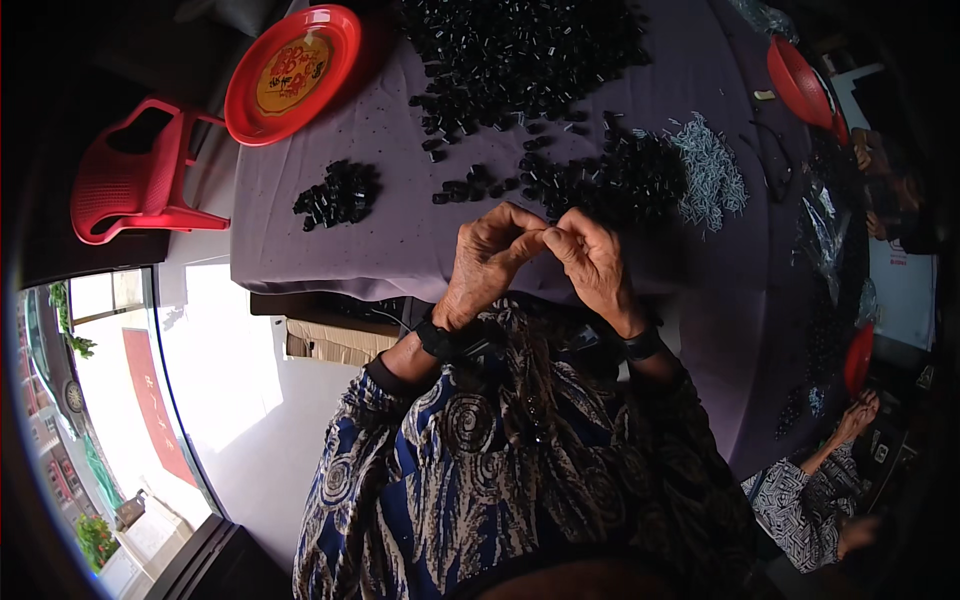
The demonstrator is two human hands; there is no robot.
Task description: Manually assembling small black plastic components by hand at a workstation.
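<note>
Table: a round top under a soft, matte purple cloth [400, 240]; its near edge curves past both hands, with pale floor beyond on the left.
Left hand [487, 262]: fingers curled, tips pressed against those of the other hand just above the cloth's near edge.
Right hand [592, 262]: fingers bent, pinching together with the left; whatever sits between the fingertips is too small to make out.
Big heap [520, 55]: small, glossy black block-like parts, piled thick at the far side.
Near heap [610, 175]: the same black parts, just beyond the hands.
Small pile [338, 193]: a loose clump to the left, set apart, bare cloth around it.
Pins [712, 175]: thin, pale, wiry pieces in a tangled mound beside the near heap.
Tray [291, 72]: round, smooth red plastic, at the far left edge.
Chair [135, 170]: red plastic, slatted, off the table's left.
Other person [858, 415]: a hand at the lower right edge.
</note>
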